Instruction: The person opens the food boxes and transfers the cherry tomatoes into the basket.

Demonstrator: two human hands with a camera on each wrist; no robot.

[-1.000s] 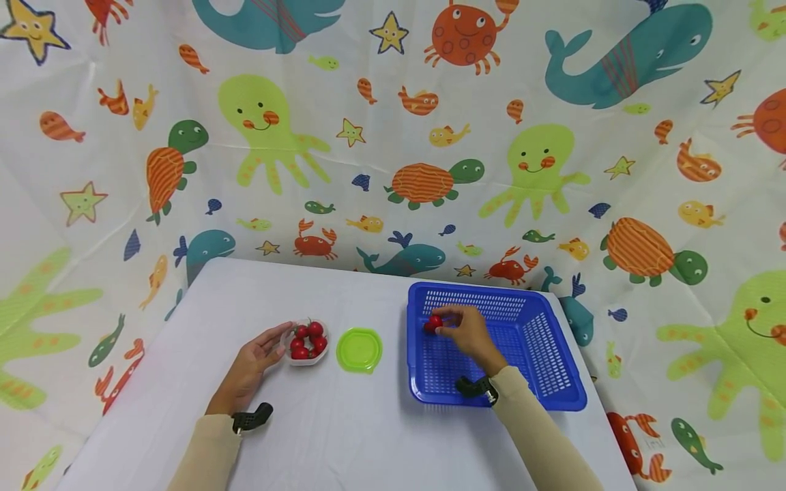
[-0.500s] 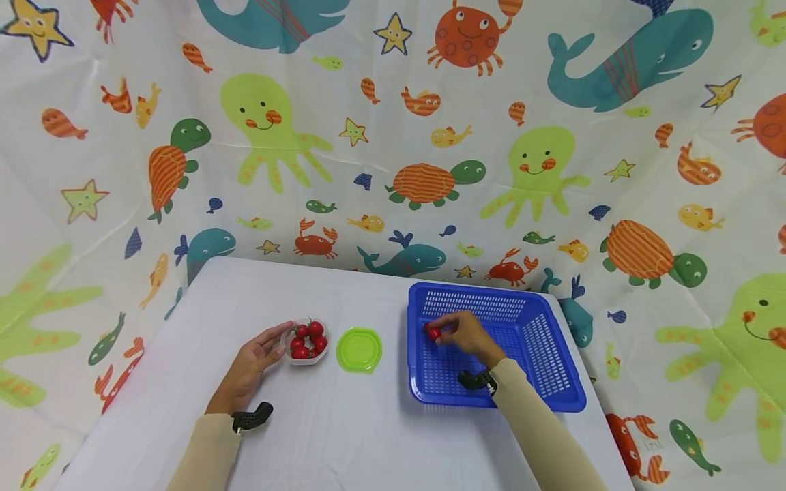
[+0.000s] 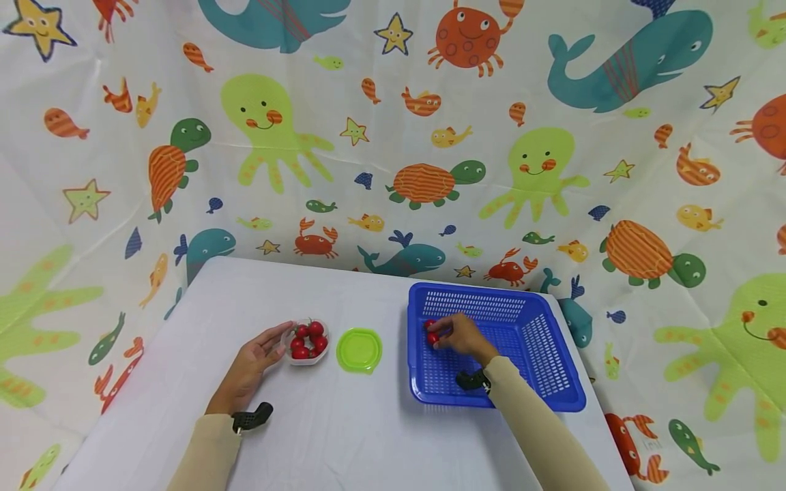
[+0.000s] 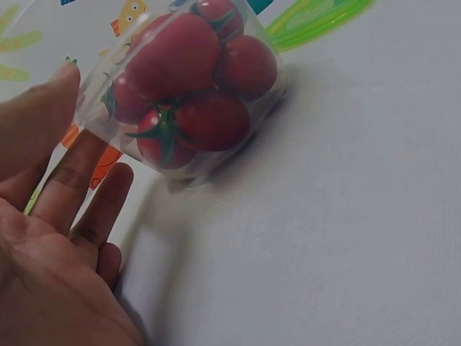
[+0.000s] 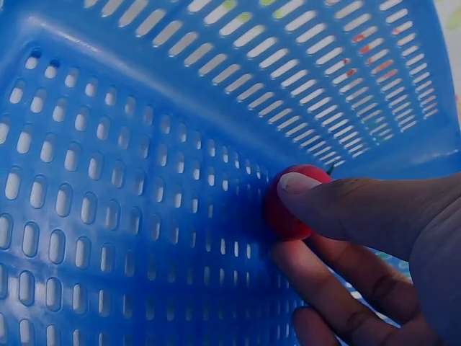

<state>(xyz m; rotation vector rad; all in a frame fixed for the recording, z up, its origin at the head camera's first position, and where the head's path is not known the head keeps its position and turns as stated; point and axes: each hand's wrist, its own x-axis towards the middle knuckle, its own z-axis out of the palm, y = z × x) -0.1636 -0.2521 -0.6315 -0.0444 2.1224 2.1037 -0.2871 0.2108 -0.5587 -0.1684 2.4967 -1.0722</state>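
My right hand is inside the blue plastic basket, pinching a red cherry tomato between thumb and fingers near the basket floor. In the right wrist view that cherry tomato shows beneath the thumb, close to the basket wall. Another tomato lies just beyond it. My left hand rests beside a clear tub holding several red tomatoes with green stems. Its fingers lie loosely extended along the tub's left side. The left wrist view has the thumb at the tub's edge.
A lime-green lid lies flat on the white table, between tub and basket. Behind the table hangs a curtain printed with sea animals. The basket's raised rim surrounds my right hand.
My right hand has lowered the pinched tomato and shifted it slightly toward me, so the other tomato behind it shows more clearly. The left hand and tub have stayed put.
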